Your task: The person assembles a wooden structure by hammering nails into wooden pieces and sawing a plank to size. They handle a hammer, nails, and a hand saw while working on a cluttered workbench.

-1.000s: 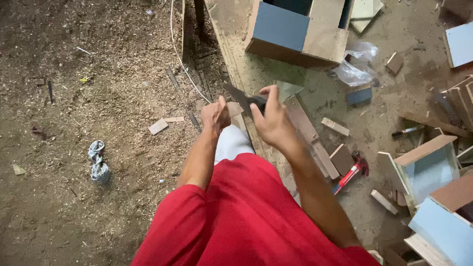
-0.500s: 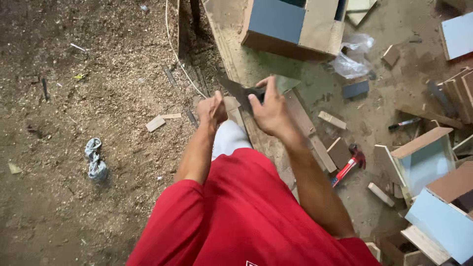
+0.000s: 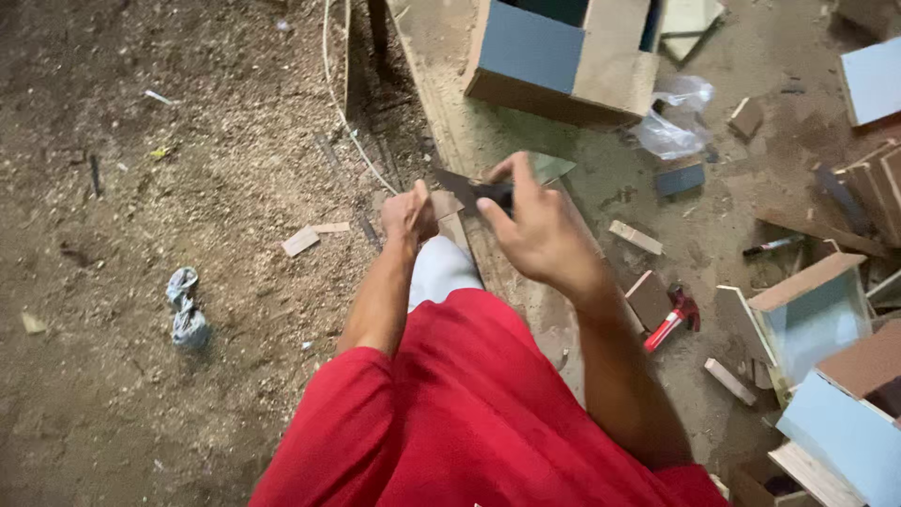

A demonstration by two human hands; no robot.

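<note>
My right hand (image 3: 540,230) grips a dark knife (image 3: 469,188) at frame centre; my left hand (image 3: 410,214) pinches a small wood piece (image 3: 447,203); trimming looks underway, unfinished.

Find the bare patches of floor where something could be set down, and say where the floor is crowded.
Freest is the sawdust floor left of the white cord, with only a crumpled grey rag and small wood scraps. A smaller bare strip lies between the clear plastic bag and the red-handled tool. The right edge is crowded with blue-faced wooden boxes and offcuts.
</note>
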